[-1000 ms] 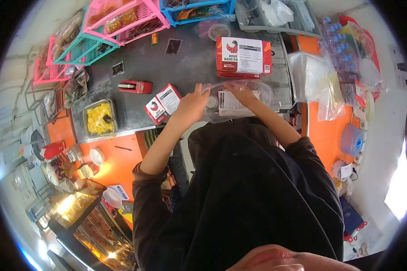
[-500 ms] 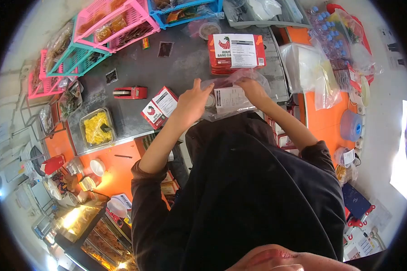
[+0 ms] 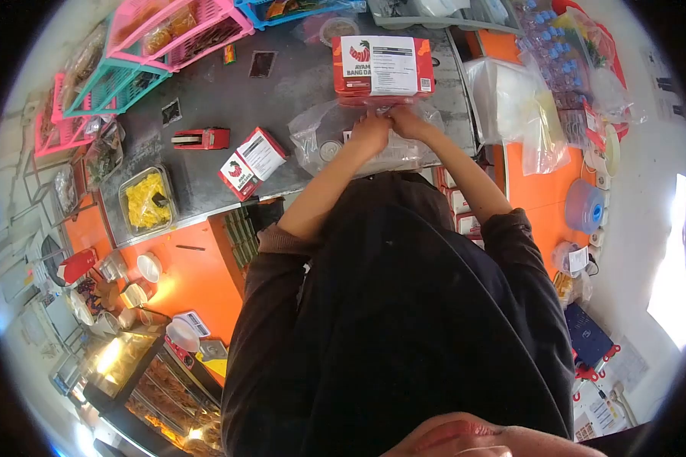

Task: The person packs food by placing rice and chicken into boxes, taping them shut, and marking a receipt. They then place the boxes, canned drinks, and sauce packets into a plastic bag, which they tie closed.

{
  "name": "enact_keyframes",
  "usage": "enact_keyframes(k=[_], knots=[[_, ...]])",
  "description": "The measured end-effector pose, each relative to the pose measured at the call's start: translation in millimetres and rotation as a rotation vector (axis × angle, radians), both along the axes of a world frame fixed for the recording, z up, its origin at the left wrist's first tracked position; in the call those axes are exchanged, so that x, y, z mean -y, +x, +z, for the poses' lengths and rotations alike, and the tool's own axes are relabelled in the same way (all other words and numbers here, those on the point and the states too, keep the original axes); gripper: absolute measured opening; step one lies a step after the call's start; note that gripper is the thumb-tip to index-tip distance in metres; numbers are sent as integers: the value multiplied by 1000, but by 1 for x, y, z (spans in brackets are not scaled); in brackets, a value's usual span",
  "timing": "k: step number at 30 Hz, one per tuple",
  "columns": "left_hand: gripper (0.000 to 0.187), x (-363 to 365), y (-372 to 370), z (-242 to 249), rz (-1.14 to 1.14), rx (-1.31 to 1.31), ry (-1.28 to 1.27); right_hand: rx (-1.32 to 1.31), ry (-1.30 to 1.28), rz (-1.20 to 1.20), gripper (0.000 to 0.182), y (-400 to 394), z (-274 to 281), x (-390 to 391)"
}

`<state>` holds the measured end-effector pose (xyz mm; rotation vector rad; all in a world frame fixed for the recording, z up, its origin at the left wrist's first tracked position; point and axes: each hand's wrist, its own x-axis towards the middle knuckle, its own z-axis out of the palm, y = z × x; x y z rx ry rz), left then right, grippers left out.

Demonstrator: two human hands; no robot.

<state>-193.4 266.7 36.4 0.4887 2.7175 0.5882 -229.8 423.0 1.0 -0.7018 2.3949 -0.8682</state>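
A clear plastic bag (image 3: 312, 137) lies at the near edge of the dark worktop, its sides puffed out. Through the film I see a round lidded cup (image 3: 330, 150); the labelled packet inside is mostly covered by my arm. My left hand (image 3: 372, 134) and my right hand (image 3: 409, 123) meet above the bag, fingers closed on its gathered top. Just beyond them stands a stack of red and white food boxes (image 3: 385, 68) with a receipt on top. Left of the bag sits a smaller red and white box (image 3: 252, 161) with a label.
A red tape dispenser (image 3: 200, 139) and a tub of yellow food (image 3: 148, 202) are on the left. Pink baskets (image 3: 183, 34) and a teal basket (image 3: 122, 84) line the back left. Plastic bags (image 3: 503, 103) and several water bottles (image 3: 552, 53) lie at the right.
My hands have come together from apart, drawing the bag's mouth closed. The view has shifted slightly, so the worktop appears higher and further left.
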Motion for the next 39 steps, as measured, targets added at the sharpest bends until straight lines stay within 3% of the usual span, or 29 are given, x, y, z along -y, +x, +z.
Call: enact_keyframes(k=[5,8,10,11,13,17,19,22,26,28,31,34,36,38,39], knots=[[47,1,-35,-27,-97,322,249,67,-69,-186,32,7,-35,-26],[57,-5,-39,-21,-121,530,39,-100,29,-234,22,37,13,-21],[55,-9,-29,-19,11,107,186,-426,93,-159,27,53,58,-20],[55,-11,-31,-21,11,105,183,-428,91,-160,27,56,73,-23],[61,-12,-31,-29,75,374,-165,-92,301,97,20,63,98,-31],[61,-5,-19,-45,134,358,-164,-92,380,197,16,85,157,-21],[58,1,-15,-30,14,371,-158,-268,515,186,23,83,191,-10],[46,6,-7,3,-93,245,-265,-269,442,297,29,75,203,-20],[35,17,-2,38,-70,160,-152,-367,362,347,26,75,202,-26],[29,27,2,45,-42,118,170,-415,237,347,25,75,211,-28],[27,37,8,62,33,90,177,-466,299,330,26,74,234,-38],[24,30,23,119,32,163,32,-445,428,379,27,71,225,-48],[21,39,36,165,-32,-184,133,-603,401,303,26,66,221,-59],[21,55,36,231,-137,-753,-218,-760,375,213,25,61,224,-71],[21,76,30,226,-145,-762,-214,-699,316,148,23,58,230,-78]])
